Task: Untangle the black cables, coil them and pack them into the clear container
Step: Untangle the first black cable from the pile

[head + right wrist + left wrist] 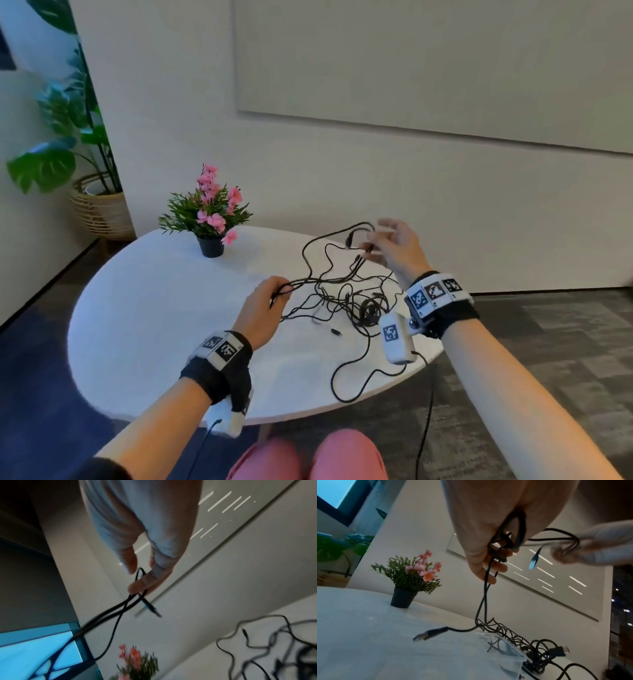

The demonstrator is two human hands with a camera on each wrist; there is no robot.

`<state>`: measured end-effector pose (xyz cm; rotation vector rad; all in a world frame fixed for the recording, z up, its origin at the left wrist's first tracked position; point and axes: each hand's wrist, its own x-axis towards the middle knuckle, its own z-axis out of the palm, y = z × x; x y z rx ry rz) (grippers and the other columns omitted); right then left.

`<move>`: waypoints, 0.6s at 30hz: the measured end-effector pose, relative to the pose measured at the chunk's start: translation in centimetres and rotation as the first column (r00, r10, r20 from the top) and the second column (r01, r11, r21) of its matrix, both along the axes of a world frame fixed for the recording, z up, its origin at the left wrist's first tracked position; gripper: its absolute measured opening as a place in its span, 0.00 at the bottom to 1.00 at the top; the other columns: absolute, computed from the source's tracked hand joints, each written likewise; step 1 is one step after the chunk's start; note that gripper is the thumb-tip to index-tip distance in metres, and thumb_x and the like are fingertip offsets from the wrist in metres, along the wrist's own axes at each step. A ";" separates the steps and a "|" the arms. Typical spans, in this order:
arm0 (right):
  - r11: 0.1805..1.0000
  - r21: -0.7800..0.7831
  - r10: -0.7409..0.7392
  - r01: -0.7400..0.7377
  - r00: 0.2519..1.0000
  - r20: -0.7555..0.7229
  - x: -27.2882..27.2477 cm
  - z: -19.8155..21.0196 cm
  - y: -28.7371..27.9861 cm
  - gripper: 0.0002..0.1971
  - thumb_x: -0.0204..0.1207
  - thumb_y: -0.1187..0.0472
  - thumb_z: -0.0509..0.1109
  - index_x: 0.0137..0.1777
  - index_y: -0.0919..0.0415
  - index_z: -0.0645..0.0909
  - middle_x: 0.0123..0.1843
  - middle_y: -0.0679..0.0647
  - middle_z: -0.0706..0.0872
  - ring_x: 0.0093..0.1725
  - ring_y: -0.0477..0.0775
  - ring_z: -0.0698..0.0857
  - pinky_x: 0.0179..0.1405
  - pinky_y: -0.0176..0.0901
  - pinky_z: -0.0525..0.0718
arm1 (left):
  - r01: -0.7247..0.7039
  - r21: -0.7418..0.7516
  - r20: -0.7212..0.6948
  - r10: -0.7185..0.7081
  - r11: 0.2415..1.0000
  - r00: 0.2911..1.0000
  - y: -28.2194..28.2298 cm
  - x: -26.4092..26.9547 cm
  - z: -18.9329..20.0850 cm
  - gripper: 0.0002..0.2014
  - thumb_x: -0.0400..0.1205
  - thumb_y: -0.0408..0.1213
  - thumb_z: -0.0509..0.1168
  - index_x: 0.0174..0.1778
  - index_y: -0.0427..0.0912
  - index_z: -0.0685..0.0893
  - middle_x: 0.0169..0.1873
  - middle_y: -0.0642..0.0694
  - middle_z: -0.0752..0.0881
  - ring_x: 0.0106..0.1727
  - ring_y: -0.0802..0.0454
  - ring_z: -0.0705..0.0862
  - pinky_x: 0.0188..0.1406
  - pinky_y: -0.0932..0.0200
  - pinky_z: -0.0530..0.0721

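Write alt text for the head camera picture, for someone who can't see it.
Two hands lift strands of tangled thin black cables above a round white table: the left hand grips a bundle, the right hand pinches strands higher up. A small pink-flowered plant in a black pot stands behind.

The head view looks down on the table point(154, 308); both wrist views look up closely past the hands, sharing the potted flowers point(412, 574).

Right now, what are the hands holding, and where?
Both hold the black cables: left hand grips bunched strands, right hand pinches a loop near a plug end.
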<state>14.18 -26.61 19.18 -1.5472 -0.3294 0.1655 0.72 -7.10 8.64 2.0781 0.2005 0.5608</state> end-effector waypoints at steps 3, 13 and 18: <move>0.921 -0.344 0.146 -0.184 0.980 -0.133 1.6 -4.5 1.9 0.36 0.72 0.68 0.73 0.77 0.57 0.58 0.71 0.59 0.74 0.57 0.57 0.85 0.60 0.55 0.84 | -0.039 -0.207 0.003 0.041 0.978 0.999 -0.3 -0.5 -1.0 0.06 0.86 0.39 0.57 0.53 0.45 0.77 0.50 0.44 0.83 0.51 0.51 0.84 0.50 0.60 0.83; 0.045 -0.986 0.481 -0.158 0.869 -0.117 3.5 -14.1 1.8 0.41 0.74 0.56 0.72 0.82 0.52 0.52 0.81 0.57 0.64 0.78 0.58 0.66 0.75 0.48 0.68 | 0.019 -0.137 -0.047 -0.026 0.990 0.999 -1.7 0.0 -0.3 0.07 0.87 0.40 0.54 0.51 0.44 0.75 0.35 0.47 0.79 0.28 0.65 0.76 0.24 0.71 0.74; 0.232 -0.973 0.388 -0.020 0.919 0.074 5.9 -14.4 0.1 0.14 0.81 0.54 0.63 0.62 0.55 0.83 0.63 0.53 0.84 0.59 0.54 0.83 0.57 0.40 0.79 | 0.037 -0.127 -0.023 -0.040 0.991 0.999 -1.1 -0.7 1.0 0.06 0.87 0.40 0.53 0.46 0.47 0.73 0.28 0.49 0.74 0.24 0.60 0.68 0.23 0.66 0.70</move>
